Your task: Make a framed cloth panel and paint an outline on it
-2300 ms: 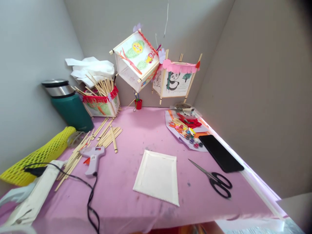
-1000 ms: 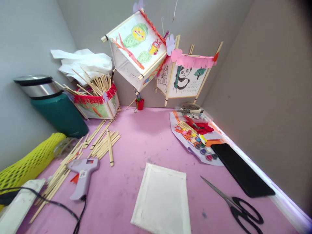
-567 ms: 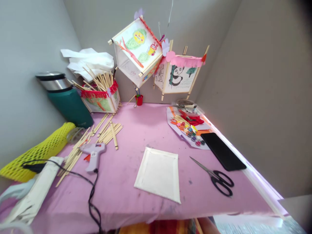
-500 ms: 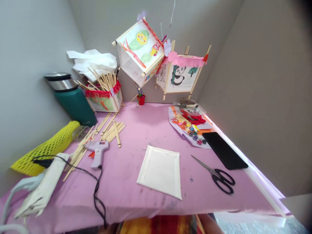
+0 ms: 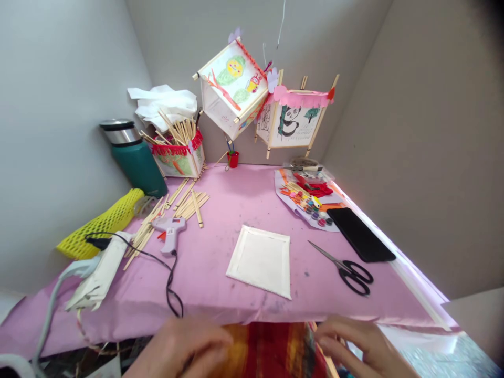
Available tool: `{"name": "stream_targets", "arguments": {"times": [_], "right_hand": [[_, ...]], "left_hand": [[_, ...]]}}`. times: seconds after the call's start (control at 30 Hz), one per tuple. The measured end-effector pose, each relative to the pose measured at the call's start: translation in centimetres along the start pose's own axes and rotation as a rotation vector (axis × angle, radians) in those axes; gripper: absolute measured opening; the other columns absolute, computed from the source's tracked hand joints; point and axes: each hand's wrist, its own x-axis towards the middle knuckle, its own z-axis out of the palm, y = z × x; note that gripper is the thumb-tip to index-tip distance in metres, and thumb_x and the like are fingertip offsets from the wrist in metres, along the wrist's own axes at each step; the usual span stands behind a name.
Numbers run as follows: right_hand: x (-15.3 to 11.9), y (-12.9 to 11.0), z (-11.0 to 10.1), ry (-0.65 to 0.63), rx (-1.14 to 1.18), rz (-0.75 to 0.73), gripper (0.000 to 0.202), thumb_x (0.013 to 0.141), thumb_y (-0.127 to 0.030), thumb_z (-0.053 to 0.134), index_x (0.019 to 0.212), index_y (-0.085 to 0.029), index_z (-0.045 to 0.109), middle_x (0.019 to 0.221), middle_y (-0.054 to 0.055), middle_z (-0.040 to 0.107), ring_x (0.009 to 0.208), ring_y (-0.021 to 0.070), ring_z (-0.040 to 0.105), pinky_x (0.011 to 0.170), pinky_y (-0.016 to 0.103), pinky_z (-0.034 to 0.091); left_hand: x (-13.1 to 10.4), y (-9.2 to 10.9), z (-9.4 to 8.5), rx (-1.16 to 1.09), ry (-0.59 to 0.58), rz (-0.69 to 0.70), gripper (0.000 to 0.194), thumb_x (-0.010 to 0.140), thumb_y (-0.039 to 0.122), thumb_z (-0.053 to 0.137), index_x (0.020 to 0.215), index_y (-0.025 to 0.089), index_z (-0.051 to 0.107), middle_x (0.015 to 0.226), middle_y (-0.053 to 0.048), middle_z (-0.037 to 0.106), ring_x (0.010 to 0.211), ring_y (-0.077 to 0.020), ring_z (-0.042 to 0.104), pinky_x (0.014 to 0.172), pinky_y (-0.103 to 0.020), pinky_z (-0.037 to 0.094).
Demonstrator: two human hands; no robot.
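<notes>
My left hand (image 5: 185, 344), smeared by motion, is at the bottom edge, just in front of the pink-covered table. Its fingers curve loosely apart from the thumb, and I see nothing held. Lower right, my right hand (image 5: 356, 341) is half curled, with fingers and thumb apart and nothing between them. Between and beyond the hands, a white four-sided panel with a folded border (image 5: 262, 262) lies flat on the table. Right of it rest open-bladed or closed scissors, I cannot tell which, with black handles (image 5: 356, 275). Neither hand touches these things.
Left are a glue gun (image 5: 171, 233), its cord, a white power strip (image 5: 100, 273), wooden sticks (image 5: 192, 205) and a teal bottle (image 5: 136, 163). A black phone (image 5: 360, 233) and craft bits lie right. Decorated paper lanterns (image 5: 234, 86) hang at the back.
Both hands have risen into view at the bottom edge. The view has shifted slightly, so the tabletop things appear higher. Panel and scissors stay where they were on the table.
</notes>
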Motion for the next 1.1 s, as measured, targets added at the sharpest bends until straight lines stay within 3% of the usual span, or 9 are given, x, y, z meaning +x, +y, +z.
{"name": "stream_targets", "arguments": {"times": [0.13, 0.23, 0.3, 0.43, 0.63, 0.77, 0.9, 1.0, 1.1], "right_hand": [[2.7, -1.5, 1.0, 0.394, -0.119, -0.22, 0.02, 0.091, -0.025, 0.048, 0.106, -0.024, 0.061, 0.094, 0.008, 0.063, 0.085, 0.0185, 0.06, 0.073, 0.028, 0.049], [4.4, -1.6, 2.5, 0.492, -0.267, -0.376, 0.035, 0.088, -0.018, 0.051, 0.123, -0.021, 0.054, 0.104, 0.011, 0.059, 0.094, 0.0219, 0.055, 0.079, 0.036, 0.048], [5.2, -1.6, 3.2, 0.522, -0.313, -0.424, 0.033, 0.087, -0.015, 0.052, 0.119, -0.019, 0.057, 0.099, 0.011, 0.06, 0.088, 0.0215, 0.054, 0.074, 0.037, 0.047], [5.8, -1.5, 3.9, 0.557, -0.305, -0.451, 0.022, 0.086, -0.007, 0.05, 0.1, -0.018, 0.064, 0.085, 0.008, 0.06, 0.077, 0.0192, 0.051, 0.067, 0.035, 0.043], [6.1, -1.6, 4.1, 0.568, -0.305, -0.428, 0.021, 0.086, -0.006, 0.049, 0.095, -0.017, 0.064, 0.082, 0.007, 0.059, 0.074, 0.0183, 0.049, 0.065, 0.033, 0.04], [6.4, -3.1, 3.9, 0.648, -0.371, -0.424, 0.021, 0.085, -0.005, 0.047, 0.09, -0.016, 0.064, 0.079, 0.008, 0.059, 0.073, 0.0184, 0.05, 0.064, 0.032, 0.04], [6.6, -5.3, 2.4, 0.702, -0.365, -0.464, 0.021, 0.086, -0.007, 0.048, 0.096, -0.016, 0.063, 0.086, 0.008, 0.06, 0.078, 0.0186, 0.054, 0.068, 0.032, 0.044], [7.0, -5.6, 0.4, 0.748, -0.241, -0.423, 0.025, 0.089, -0.016, 0.05, 0.113, -0.017, 0.058, 0.103, 0.011, 0.058, 0.091, 0.0198, 0.056, 0.078, 0.033, 0.047], [7.9, -4.4, -1.1, 0.833, -0.056, -0.201, 0.025, 0.09, -0.028, 0.048, 0.113, -0.02, 0.057, 0.109, 0.01, 0.056, 0.084, 0.0175, 0.058, 0.073, 0.031, 0.049]], "left_hand": [[4.1, 1.5, -0.3, 0.232, 0.469, 0.275, 0.029, 0.091, 0.024, 0.042, 0.107, 0.025, 0.066, 0.112, -0.005, 0.065, 0.103, -0.0175, 0.059, 0.092, -0.029, 0.048], [6.6, 1.4, 0.8, 0.355, 0.574, 0.503, 0.028, 0.088, 0.014, 0.046, 0.109, 0.02, 0.064, 0.107, -0.006, 0.067, 0.102, -0.017, 0.059, 0.09, -0.031, 0.05], [7.3, 1.2, 1.6, 0.403, 0.599, 0.539, 0.026, 0.087, 0.012, 0.047, 0.106, 0.017, 0.064, 0.1, -0.006, 0.068, 0.095, -0.0173, 0.06, 0.085, -0.032, 0.053], [7.4, 1.2, 2.2, 0.432, 0.616, 0.515, 0.022, 0.087, 0.011, 0.048, 0.1, 0.016, 0.064, 0.094, -0.006, 0.067, 0.09, -0.0184, 0.059, 0.08, -0.034, 0.054], [7.8, 1.9, 1.8, 0.432, 0.592, 0.496, 0.018, 0.087, 0.012, 0.046, 0.088, 0.017, 0.063, 0.083, -0.005, 0.064, 0.081, -0.0185, 0.057, 0.073, -0.035, 0.051], [8.3, 2.4, 2.3, 0.465, 0.635, 0.49, 0.014, 0.085, 0.014, 0.053, 0.094, 0.017, 0.063, 0.086, -0.005, 0.064, 0.081, -0.0188, 0.055, 0.083, -0.042, 0.045], [8.8, 2.7, 2.2, 0.487, 0.729, 0.507, 0.021, 0.084, 0.01, 0.051, 0.099, 0.019, 0.063, 0.083, -0.004, 0.065, 0.077, -0.0185, 0.055, 0.077, -0.039, 0.043], [8.9, 2.9, 1.1, 0.305, 0.849, 0.445, 0.02, 0.085, 0.013, 0.051, 0.098, 0.019, 0.065, 0.086, -0.004, 0.066, 0.079, -0.0168, 0.057, 0.075, -0.033, 0.043], [8.9, 3.1, -0.4, -0.122, 0.866, 0.195, 0.014, 0.084, 0.026, 0.056, 0.089, 0.018, 0.067, 0.077, -0.003, 0.065, 0.07, -0.0135, 0.057, 0.068, -0.026, 0.044]]}}
